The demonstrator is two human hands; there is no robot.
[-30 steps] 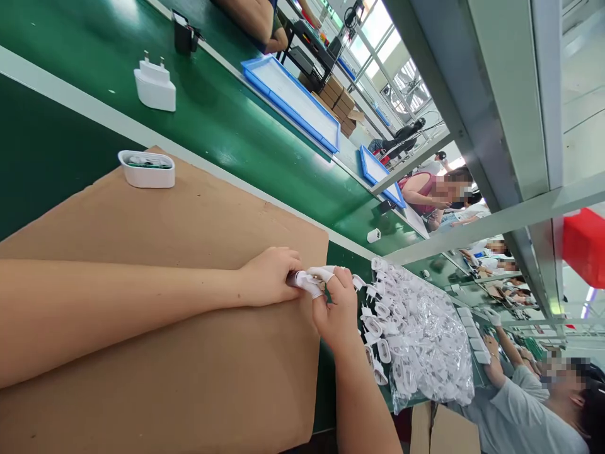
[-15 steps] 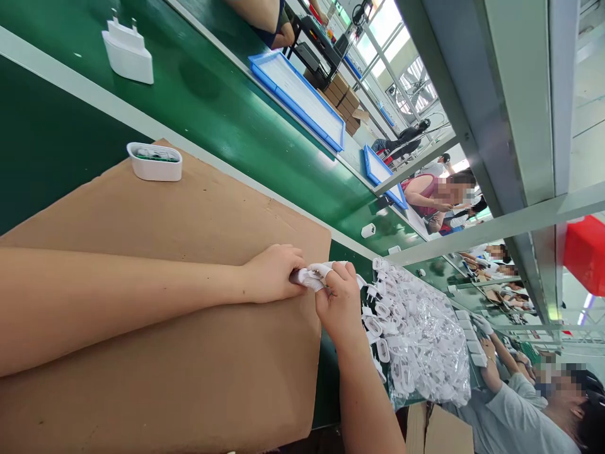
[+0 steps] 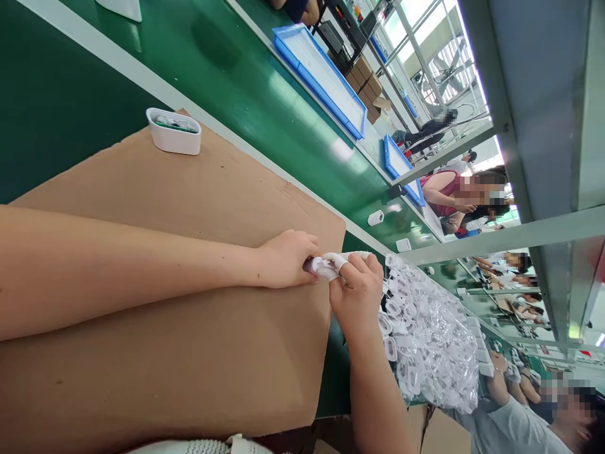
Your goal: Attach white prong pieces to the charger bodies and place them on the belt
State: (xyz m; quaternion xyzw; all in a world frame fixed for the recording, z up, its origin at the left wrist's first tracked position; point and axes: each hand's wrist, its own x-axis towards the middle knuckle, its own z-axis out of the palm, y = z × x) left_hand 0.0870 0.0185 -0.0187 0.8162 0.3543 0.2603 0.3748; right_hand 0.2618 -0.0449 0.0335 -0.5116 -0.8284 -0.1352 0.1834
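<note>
Gripping a small white plastic piece near the flat brown cardboard sheet's right edge, left hand and right hand, its fingertips white-sheathed, pinch narrowly; uneven pressure could make it slip.

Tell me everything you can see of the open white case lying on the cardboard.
The white case is a smooth, oval, plastic-looking shell with rounded ends and a thin rim. Its open side faces up, showing a green edge, perhaps a circuit board, and pale parts too small to identify. It rests near a corner of the cardboard sheet, apart from both the left hand and right hand.
</note>
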